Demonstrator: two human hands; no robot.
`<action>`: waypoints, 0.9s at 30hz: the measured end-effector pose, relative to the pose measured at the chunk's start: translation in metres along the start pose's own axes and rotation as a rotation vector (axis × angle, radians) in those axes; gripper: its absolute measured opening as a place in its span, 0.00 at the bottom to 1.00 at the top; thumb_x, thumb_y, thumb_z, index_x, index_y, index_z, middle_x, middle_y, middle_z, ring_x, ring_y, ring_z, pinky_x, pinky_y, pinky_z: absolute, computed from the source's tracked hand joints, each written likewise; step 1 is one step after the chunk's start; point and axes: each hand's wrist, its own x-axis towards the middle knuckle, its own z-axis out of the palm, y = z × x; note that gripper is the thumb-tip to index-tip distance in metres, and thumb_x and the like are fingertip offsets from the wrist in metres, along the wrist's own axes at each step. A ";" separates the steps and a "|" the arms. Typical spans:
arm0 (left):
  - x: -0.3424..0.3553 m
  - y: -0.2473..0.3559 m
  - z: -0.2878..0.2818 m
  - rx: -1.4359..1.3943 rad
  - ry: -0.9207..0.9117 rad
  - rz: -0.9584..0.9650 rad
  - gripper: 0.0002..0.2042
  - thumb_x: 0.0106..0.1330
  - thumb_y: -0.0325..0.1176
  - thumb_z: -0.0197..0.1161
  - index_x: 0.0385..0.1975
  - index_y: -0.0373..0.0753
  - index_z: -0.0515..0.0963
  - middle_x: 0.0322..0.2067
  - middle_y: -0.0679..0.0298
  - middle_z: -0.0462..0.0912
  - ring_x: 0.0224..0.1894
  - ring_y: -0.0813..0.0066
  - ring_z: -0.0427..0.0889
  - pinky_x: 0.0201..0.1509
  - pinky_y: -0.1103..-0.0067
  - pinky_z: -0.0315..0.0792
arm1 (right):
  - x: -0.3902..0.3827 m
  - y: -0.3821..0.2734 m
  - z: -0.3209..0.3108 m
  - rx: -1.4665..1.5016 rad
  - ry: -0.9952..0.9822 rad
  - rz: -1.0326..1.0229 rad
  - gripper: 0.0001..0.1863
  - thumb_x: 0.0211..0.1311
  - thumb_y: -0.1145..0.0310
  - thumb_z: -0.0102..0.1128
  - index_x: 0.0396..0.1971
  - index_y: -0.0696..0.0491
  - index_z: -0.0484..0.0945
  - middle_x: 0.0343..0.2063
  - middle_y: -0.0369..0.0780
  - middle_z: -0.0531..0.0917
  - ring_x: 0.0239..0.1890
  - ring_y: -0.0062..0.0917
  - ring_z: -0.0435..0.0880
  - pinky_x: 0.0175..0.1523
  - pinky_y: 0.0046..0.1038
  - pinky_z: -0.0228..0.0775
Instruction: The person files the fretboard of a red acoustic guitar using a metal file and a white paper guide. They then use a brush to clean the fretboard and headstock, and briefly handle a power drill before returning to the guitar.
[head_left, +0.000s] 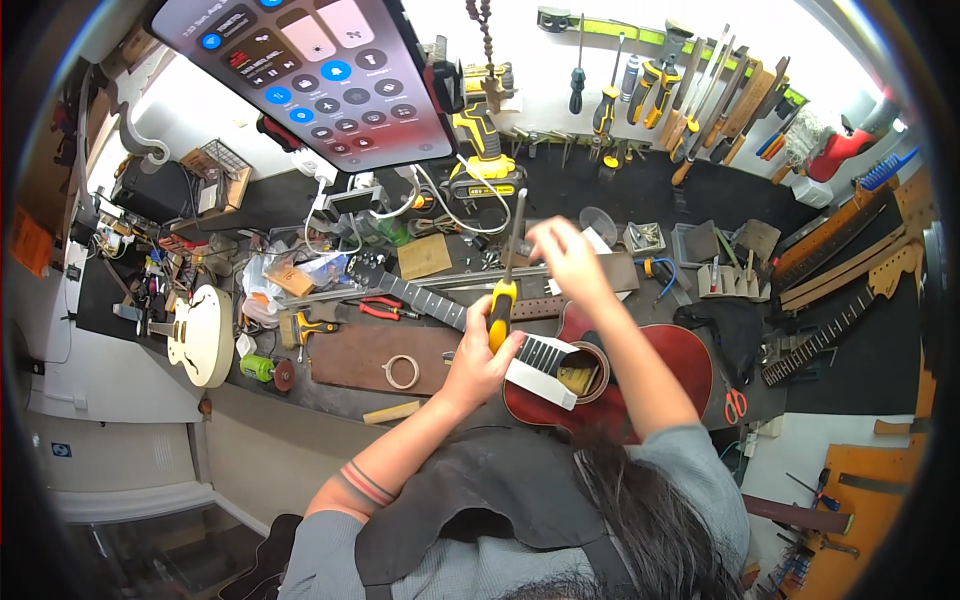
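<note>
My left hand (pixel 478 362) is closed around the yellow-and-black handle of a screwdriver (pixel 504 300), whose metal shaft points up and away from me. Just right of the shaft, raised above the bench, is my right hand (pixel 572 262). Its fingers are bent in and slightly blurred; anything inside them is hidden. Below both hands lies a dark red acoustic guitar (pixel 660 365), its neck (pixel 432 302) running up to the left. A white flat piece (pixel 540 385) rests beside the fretboard, near the soundhole.
A phone (pixel 340 90) hangs large at upper left, by a yellow cordless drill (pixel 480 135). Left on the bench are a cream guitar body (pixel 200 338), red pliers (pixel 385 308), a brush (pixel 298 328) and a brown board (pixel 345 350). Scissors (pixel 735 403) and a loose neck (pixel 820 345) lie right.
</note>
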 end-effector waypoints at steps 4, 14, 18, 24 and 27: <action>0.036 0.009 0.012 -0.012 -0.019 0.131 0.34 0.79 0.27 0.66 0.78 0.35 0.55 0.66 0.39 0.76 0.69 0.40 0.82 0.72 0.57 0.76 | -0.067 -0.049 0.012 -0.055 -0.127 -0.044 0.25 0.81 0.55 0.65 0.65 0.58 0.79 0.59 0.53 0.85 0.64 0.43 0.86 0.68 0.41 0.77; 0.041 0.042 -0.001 0.075 -0.240 -0.033 0.49 0.77 0.29 0.71 0.89 0.46 0.41 0.72 0.43 0.75 0.70 0.48 0.83 0.74 0.57 0.78 | 0.067 -0.090 -0.068 -0.522 0.448 -0.291 0.23 0.82 0.54 0.60 0.58 0.60 0.77 0.54 0.59 0.84 0.57 0.60 0.85 0.63 0.54 0.76; -0.028 -0.008 -0.034 -0.040 -0.331 -0.264 0.45 0.78 0.29 0.70 0.88 0.45 0.46 0.62 0.49 0.84 0.58 0.57 0.91 0.66 0.63 0.84 | 0.114 -0.087 -0.084 -0.623 0.507 -0.394 0.26 0.81 0.51 0.60 0.56 0.63 0.79 0.52 0.64 0.84 0.59 0.63 0.83 0.64 0.54 0.74; -0.159 -0.082 -0.084 0.056 -0.241 -0.507 0.28 0.81 0.32 0.66 0.77 0.38 0.69 0.49 0.54 0.90 0.49 0.61 0.91 0.57 0.66 0.83 | 0.136 -0.064 -0.110 -0.796 0.486 -0.273 0.32 0.80 0.49 0.58 0.63 0.66 0.81 0.58 0.63 0.87 0.64 0.59 0.84 0.70 0.51 0.74; -0.217 -0.106 -0.098 0.044 -0.052 -0.672 0.21 0.80 0.34 0.67 0.69 0.35 0.78 0.48 0.54 0.91 0.48 0.60 0.90 0.57 0.66 0.83 | 0.134 -0.075 -0.098 -0.803 0.508 -0.130 0.34 0.79 0.47 0.61 0.67 0.63 0.81 0.59 0.61 0.88 0.64 0.57 0.86 0.70 0.49 0.76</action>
